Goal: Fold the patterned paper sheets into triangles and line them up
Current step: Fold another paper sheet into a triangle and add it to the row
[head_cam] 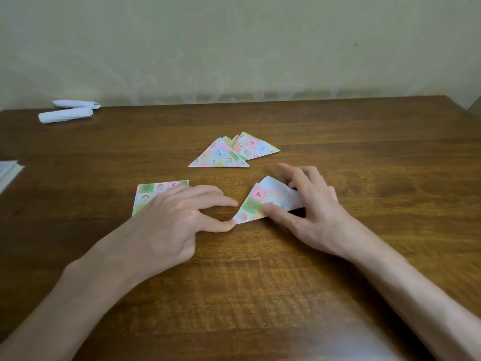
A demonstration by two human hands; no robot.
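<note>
Half-folded patterned sheet [253, 201], lying on the wooden table [364, 152] with its white underside turned up along the far edge. It is gripped by the right hand [317, 204]: the thumb is pressed on the patterned face and the fingers are curled over the white flap. Its near-left corner is touched by the thumb tip of the left hand [171, 220], whose fingers are held straight and relaxed. An unfolded patterned sheet [156, 190] is seen to the left of the half-folded sheet, partly covered by the left hand. Folded triangles [221, 155] are laid overlapping just beyond the half-folded sheet. Two white paper rolls [66, 115] are placed far beyond and left of it, near the wall [234, 48].
</note>
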